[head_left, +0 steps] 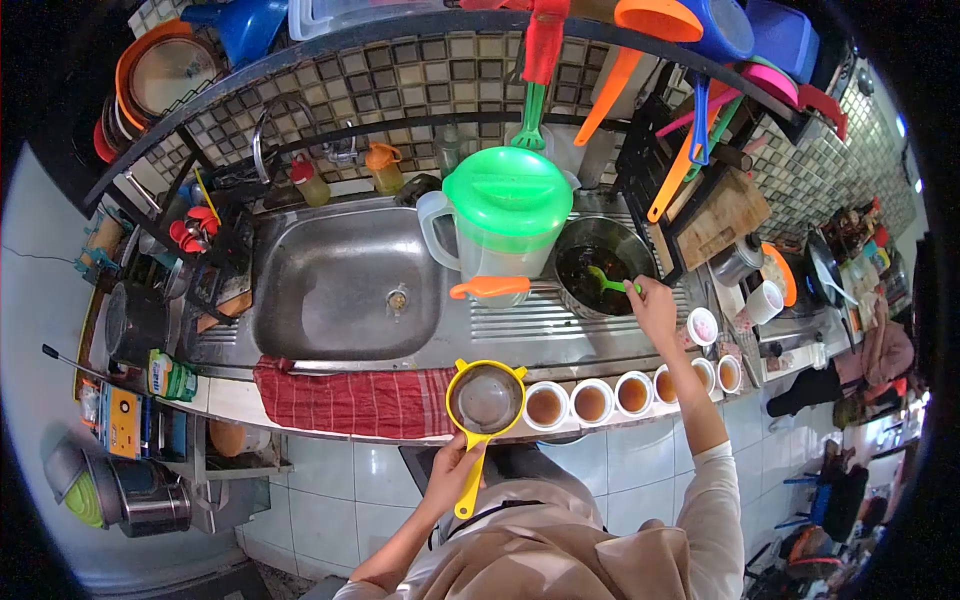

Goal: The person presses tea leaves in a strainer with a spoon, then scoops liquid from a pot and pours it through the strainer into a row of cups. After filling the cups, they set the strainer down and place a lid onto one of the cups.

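Note:
My left hand [453, 474] grips the handle of a yellow strainer [487, 397], held above the counter's front edge beside the red cloth. My right hand [654, 308] holds a green spoon [607, 284], its head inside a metal pot [650, 262] of dark liquid on the drainboard. A pitcher [508, 205] with a green lid stands left of the pot, and the pot's orange handle [490, 288] passes in front of it. Several white cups [546, 406] of brown liquid line the counter edge, right of the strainer and partly below my right forearm.
The steel sink [345, 285] lies left of the pitcher. A red checked cloth [355, 397] covers the counter edge below it. Utensils hang from an overhead rack [420, 30]. More white cups [702, 326] and a cutting board [722, 220] are at right. A person [880, 350] is at far right.

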`<state>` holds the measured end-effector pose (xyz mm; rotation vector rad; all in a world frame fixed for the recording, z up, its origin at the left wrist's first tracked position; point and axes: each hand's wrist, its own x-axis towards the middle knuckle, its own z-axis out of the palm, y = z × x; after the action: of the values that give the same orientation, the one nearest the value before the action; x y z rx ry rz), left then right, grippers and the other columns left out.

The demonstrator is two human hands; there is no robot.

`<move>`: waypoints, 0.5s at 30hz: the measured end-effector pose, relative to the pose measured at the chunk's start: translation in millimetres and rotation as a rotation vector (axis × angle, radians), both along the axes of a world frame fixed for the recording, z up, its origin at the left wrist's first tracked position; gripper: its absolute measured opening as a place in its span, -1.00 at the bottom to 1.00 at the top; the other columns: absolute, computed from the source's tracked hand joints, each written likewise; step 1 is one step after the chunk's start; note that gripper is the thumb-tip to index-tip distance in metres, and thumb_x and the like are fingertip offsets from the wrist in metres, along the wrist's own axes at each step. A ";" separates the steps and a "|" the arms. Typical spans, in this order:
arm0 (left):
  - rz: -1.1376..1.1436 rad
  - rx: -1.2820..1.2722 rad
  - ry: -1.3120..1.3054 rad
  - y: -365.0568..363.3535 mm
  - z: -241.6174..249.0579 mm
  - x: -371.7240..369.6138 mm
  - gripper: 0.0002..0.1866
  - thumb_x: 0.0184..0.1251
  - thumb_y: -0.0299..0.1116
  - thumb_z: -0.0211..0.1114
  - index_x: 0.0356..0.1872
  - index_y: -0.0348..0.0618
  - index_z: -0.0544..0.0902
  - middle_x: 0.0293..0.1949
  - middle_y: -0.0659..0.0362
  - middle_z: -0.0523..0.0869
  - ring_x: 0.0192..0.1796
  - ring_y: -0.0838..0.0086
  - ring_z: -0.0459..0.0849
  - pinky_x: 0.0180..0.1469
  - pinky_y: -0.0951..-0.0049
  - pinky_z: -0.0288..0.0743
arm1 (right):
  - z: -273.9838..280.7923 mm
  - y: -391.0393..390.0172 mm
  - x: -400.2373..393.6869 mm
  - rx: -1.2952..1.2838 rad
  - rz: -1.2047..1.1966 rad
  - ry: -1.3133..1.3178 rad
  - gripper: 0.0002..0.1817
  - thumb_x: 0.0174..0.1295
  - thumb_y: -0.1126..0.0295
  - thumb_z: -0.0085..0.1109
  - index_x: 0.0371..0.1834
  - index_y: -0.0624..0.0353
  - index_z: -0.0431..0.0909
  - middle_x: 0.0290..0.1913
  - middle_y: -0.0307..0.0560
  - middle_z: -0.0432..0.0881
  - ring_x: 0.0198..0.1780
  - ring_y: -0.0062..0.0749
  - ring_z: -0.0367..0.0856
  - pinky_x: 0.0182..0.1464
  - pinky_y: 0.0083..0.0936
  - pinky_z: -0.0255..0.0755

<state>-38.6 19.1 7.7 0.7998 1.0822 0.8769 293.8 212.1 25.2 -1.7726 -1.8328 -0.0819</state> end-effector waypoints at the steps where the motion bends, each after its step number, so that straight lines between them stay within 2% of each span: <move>1: 0.003 0.003 -0.009 0.2 -0.6 0.4 -0.78 0.30 -0.36 0.02 -0.09 -0.22 0.44 -0.59 0.28 0.47 -0.67 0.66 0.46 -0.62 0.64 0.40 | -1.3 1.2 2.0 -0.057 0.002 0.072 -0.69 0.10 0.23 0.08 -0.63 0.26 0.42 -0.64 0.08 0.46 -0.57 -0.02 0.45 -0.55 -0.25 0.27; 3: 0.006 0.005 -0.017 0.1 -0.8 0.9 -0.78 0.30 -0.36 0.02 -0.09 -0.22 0.45 -0.59 0.28 0.47 -0.67 0.66 0.45 -0.62 0.64 0.40 | -5.4 4.5 6.9 -0.114 0.003 0.145 -0.66 0.11 0.22 0.08 -0.65 0.27 0.44 -0.68 0.09 0.44 -0.61 -0.05 0.43 -0.57 -0.29 0.25; 5: -0.001 0.003 -0.011 0.7 -0.3 1.2 -0.77 0.30 -0.36 0.03 -0.09 -0.22 0.45 -0.59 0.28 0.47 -0.67 0.66 0.45 -0.62 0.63 0.40 | -11.0 9.1 14.0 -0.155 0.070 0.352 -0.65 0.11 0.21 0.08 -0.65 0.28 0.51 -0.74 0.05 0.42 -0.69 -0.23 0.38 -0.59 -0.40 0.20; 6: -0.001 0.003 -0.010 1.0 -0.2 1.5 -0.77 0.30 -0.36 0.03 -0.09 -0.22 0.45 -0.59 0.28 0.47 -0.67 0.66 0.45 -0.62 0.63 0.40 | -13.0 11.1 17.9 -0.155 0.070 0.353 -0.65 0.11 0.21 0.08 -0.65 0.28 0.51 -0.74 0.05 0.42 -0.69 -0.23 0.38 -0.59 -0.40 0.20; 8: 0.011 -0.001 -0.009 1.5 -0.2 2.0 -0.77 0.30 -0.36 0.03 -0.09 -0.23 0.45 -0.58 0.28 0.47 -0.67 0.66 0.45 -0.62 0.63 0.40 | -15.4 14.3 25.9 -0.160 0.077 0.440 -0.64 0.11 0.18 0.07 -0.62 0.28 0.55 -0.75 -0.04 0.41 -0.70 -0.44 0.34 -0.59 -0.49 0.17; 12: 0.007 0.009 0.001 2.6 -0.2 2.0 -0.77 0.30 -0.35 0.03 -0.10 -0.23 0.45 -0.58 0.28 0.47 -0.67 0.65 0.45 -0.62 0.63 0.40 | -16.1 18.7 38.7 -0.256 0.027 0.594 -0.63 0.11 0.18 0.08 -0.63 0.28 0.55 -0.77 -0.12 0.39 -0.69 -0.53 0.34 -0.59 -0.50 0.17; 14: 0.022 0.000 -0.010 2.3 -2.2 2.3 -0.77 0.30 -0.35 0.03 -0.10 -0.24 0.45 -0.57 0.27 0.47 -0.66 0.64 0.46 -0.62 0.62 0.40 | -14.7 19.6 41.3 -0.233 0.041 0.641 -0.64 0.14 0.17 0.07 -0.67 0.22 0.51 -0.76 -0.39 0.28 -0.70 -0.73 0.14 -0.65 -0.66 -0.03; 15: 0.022 0.000 -0.010 2.4 -2.2 2.5 -0.77 0.30 -0.35 0.03 -0.10 -0.24 0.45 -0.57 0.27 0.47 -0.66 0.64 0.46 -0.62 0.62 0.40 | -13.4 19.8 41.8 -0.233 0.042 0.641 -0.64 0.14 0.17 0.07 -0.67 0.22 0.51 -0.76 -0.39 0.28 -0.70 -0.73 0.14 -0.65 -0.66 -0.03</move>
<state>-36.1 21.4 5.5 0.7835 1.0841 0.8984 335.7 231.8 11.8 -1.6460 -1.4400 0.6649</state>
